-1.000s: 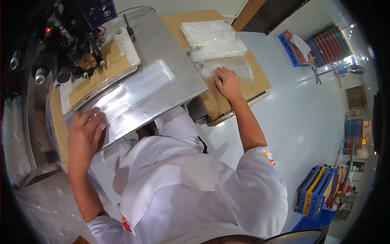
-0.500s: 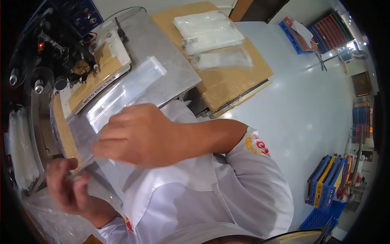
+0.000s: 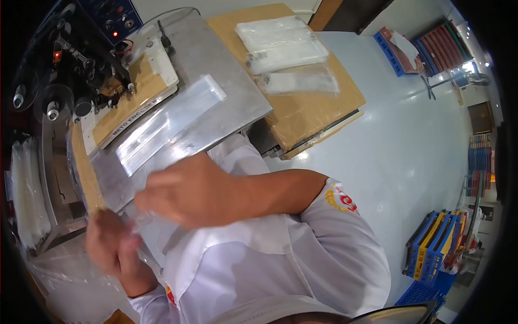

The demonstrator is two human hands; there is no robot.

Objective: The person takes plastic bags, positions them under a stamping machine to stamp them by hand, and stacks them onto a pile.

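Note:
My right hand (image 3: 186,191) hovers in front of my chest with its fingers curled closed, its back towards me. Just lower and to the left, my left hand (image 3: 114,244) is smeared by motion, thumb and fingers drawn together. Something pale and translucent seems to lie between the two hands, but I cannot make out what it is. Beyond my right hand, long clear plastic sleeves (image 3: 171,125) lie on the metal table (image 3: 216,65). They rest beside the plate of a machine marked METO ENCODER (image 3: 129,102).
Stacked clear plastic packs (image 3: 283,46) lie on a brown board (image 3: 302,119) at the back. Black rollers (image 3: 52,110) stand at the left, above bundled plastic sleeves (image 3: 31,194). Blue and yellow crates (image 3: 431,243) stand on the floor at right.
My left hand has moved right and closed its fingers, coming near my right hand. My right hand has shifted slightly right and down. A red light now shows on the control panel.

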